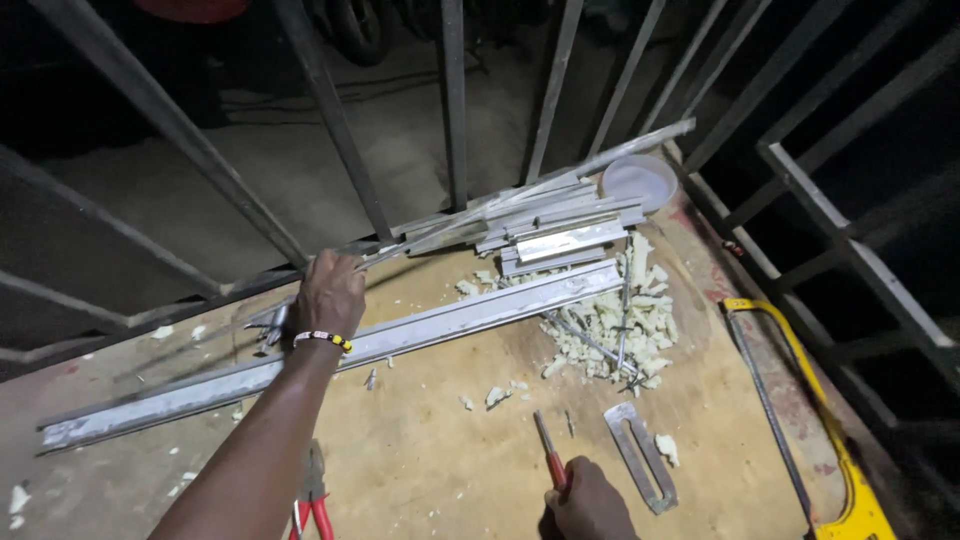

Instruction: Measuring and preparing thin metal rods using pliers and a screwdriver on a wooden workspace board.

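Observation:
My left hand [328,292], with a beaded bracelet at the wrist, grips the near end of a thin aluminium strip [560,178] that slants up to the back right over a stack of cut aluminium profiles [560,238]. Just below the hand a long aluminium channel [400,335] lies across the wooden workbench [430,470]. My right hand [590,503] at the bottom edge is closed around the red handle of a screwdriver [548,452], its tip pointing up and left. A flat slotted metal plate [640,455] lies right beside that hand.
White foam crumbs [625,325] are heaped at the middle right. A yellow hacksaw [800,410] lies along the right edge, red-handled pliers [312,505] at the bottom left, a white bowl [640,180] at the back. Metal frame bars [455,100] stand behind the bench.

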